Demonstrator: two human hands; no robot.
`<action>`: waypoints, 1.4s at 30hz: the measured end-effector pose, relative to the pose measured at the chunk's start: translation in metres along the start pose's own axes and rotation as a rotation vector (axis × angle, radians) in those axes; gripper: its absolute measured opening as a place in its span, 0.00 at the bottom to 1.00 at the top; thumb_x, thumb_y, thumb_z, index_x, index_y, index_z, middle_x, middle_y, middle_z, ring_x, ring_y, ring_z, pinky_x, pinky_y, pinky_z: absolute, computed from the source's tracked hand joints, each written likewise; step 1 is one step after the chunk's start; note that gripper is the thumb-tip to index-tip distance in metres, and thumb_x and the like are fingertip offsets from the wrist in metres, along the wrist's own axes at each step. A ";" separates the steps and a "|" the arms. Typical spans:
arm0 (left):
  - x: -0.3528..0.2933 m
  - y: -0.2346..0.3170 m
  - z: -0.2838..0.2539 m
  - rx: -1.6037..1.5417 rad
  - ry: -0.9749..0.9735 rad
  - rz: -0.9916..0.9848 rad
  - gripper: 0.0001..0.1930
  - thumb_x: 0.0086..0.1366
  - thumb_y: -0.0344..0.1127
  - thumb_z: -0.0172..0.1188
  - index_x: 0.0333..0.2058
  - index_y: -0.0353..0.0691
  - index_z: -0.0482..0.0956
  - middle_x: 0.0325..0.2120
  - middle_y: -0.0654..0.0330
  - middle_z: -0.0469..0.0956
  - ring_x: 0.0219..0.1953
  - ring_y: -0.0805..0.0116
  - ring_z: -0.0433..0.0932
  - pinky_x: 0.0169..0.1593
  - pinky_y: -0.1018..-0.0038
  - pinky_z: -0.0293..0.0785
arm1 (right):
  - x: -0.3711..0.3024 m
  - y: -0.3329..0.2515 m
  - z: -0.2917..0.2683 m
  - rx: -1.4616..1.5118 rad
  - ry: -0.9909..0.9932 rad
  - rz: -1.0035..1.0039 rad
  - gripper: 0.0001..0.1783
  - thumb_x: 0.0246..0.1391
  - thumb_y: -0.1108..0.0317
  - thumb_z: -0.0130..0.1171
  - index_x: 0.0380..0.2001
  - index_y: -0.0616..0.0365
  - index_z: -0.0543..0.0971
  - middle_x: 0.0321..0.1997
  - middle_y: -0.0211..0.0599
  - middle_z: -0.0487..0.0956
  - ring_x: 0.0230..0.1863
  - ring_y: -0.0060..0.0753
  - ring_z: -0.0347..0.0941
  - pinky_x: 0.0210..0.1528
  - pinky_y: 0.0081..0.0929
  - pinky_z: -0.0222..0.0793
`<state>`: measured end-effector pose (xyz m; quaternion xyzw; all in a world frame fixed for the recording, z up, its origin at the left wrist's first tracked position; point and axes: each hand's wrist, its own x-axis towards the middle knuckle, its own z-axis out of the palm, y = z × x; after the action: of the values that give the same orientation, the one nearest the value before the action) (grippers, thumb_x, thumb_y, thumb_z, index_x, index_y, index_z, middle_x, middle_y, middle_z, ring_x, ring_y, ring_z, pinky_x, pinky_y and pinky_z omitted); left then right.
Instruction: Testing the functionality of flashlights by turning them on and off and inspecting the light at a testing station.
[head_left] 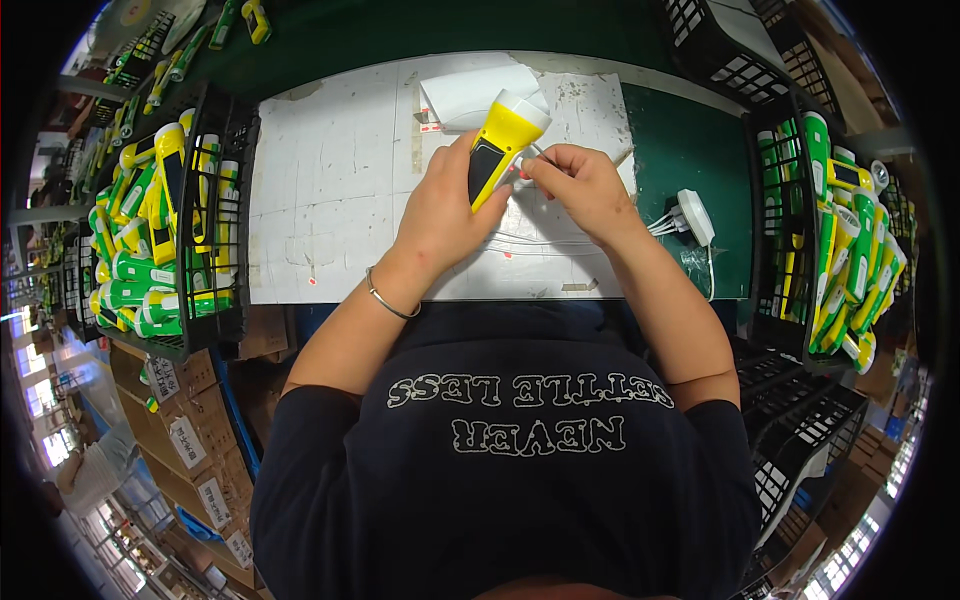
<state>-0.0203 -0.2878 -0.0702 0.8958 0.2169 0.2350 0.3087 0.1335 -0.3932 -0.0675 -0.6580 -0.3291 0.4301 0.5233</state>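
A yellow flashlight (506, 127) with a white head and a black side panel lies tilted in my left hand (447, 195), its head pointing away and to the right. The fingers and thumb wrap round its body. Right beside the flashlight, my right hand (586, 188) is pinched, thumb against forefinger, on what looks like a thin cable end with a red bit at its tip. The fingers partly hide that end. White cables (545, 241) run across the white board below both hands.
A round white hub (694, 217) with several cables sits at right on the green table (690, 140). Black crates (228, 130) of yellow and green flashlights flank me left and right (795, 270). A rolled white sheet (470, 95) lies behind the flashlight on the white board (330, 200).
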 end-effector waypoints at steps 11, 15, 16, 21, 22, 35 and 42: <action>0.025 -0.047 -0.040 -2.226 -0.508 -0.791 0.32 0.65 0.51 0.46 0.58 0.32 0.54 0.36 0.54 0.72 0.33 0.67 0.76 0.34 0.75 0.79 | -0.004 0.012 -0.007 -0.015 -0.009 -0.047 0.14 0.50 0.61 0.59 0.24 0.63 0.78 0.18 0.26 0.72 0.21 0.13 0.64 0.24 0.15 0.59; 0.023 -0.043 -0.043 -2.525 -0.641 -0.830 0.36 0.64 0.50 0.48 0.61 0.30 0.46 0.38 0.53 0.71 0.32 0.67 0.77 0.32 0.76 0.79 | -0.001 0.017 -0.003 -0.059 -0.017 -0.042 0.15 0.50 0.60 0.58 0.24 0.64 0.78 0.17 0.26 0.72 0.21 0.14 0.64 0.24 0.17 0.60; 0.021 -0.043 -0.046 -2.572 -0.688 -0.827 0.37 0.64 0.50 0.48 0.61 0.30 0.45 0.38 0.52 0.71 0.32 0.66 0.77 0.32 0.76 0.79 | 0.000 0.020 -0.002 -0.146 -0.018 -0.036 0.15 0.50 0.60 0.59 0.25 0.64 0.78 0.17 0.27 0.72 0.21 0.15 0.64 0.25 0.18 0.60; 0.007 -0.031 -0.102 -0.906 -0.080 -0.312 0.26 0.67 0.51 0.44 0.52 0.34 0.64 0.39 0.54 0.75 0.34 0.65 0.77 0.35 0.72 0.76 | -0.005 0.026 -0.006 -0.324 0.085 -0.149 0.14 0.48 0.63 0.60 0.32 0.63 0.77 0.26 0.32 0.77 0.29 0.20 0.71 0.35 0.19 0.67; -0.002 -0.059 -0.132 -1.236 -0.100 -0.253 0.26 0.66 0.51 0.45 0.51 0.35 0.65 0.39 0.54 0.75 0.35 0.65 0.77 0.39 0.70 0.76 | -0.004 0.031 -0.007 -0.269 0.100 -0.163 0.13 0.48 0.64 0.60 0.33 0.64 0.77 0.28 0.32 0.78 0.31 0.20 0.71 0.36 0.18 0.67; -0.078 -0.168 -0.309 0.827 0.201 -0.937 0.35 0.59 0.55 0.51 0.60 0.40 0.57 0.51 0.41 0.68 0.51 0.46 0.69 0.53 0.61 0.66 | 0.008 0.040 0.000 -0.047 0.075 -0.180 0.10 0.52 0.69 0.58 0.36 0.65 0.75 0.34 0.30 0.76 0.36 0.16 0.70 0.40 0.14 0.65; 0.067 -0.127 -0.247 0.783 0.570 -0.103 0.23 0.55 0.39 0.60 0.49 0.39 0.70 0.45 0.48 0.70 0.50 0.52 0.67 0.55 0.65 0.64 | 0.004 0.045 0.008 -0.297 0.230 -0.344 0.07 0.48 0.71 0.59 0.32 0.61 0.76 0.28 0.35 0.75 0.27 0.23 0.71 0.30 0.17 0.66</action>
<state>-0.1347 -0.0495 0.0384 0.8326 0.4092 0.3560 -0.1121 0.1268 -0.3969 -0.1131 -0.7065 -0.4340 0.2040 0.5204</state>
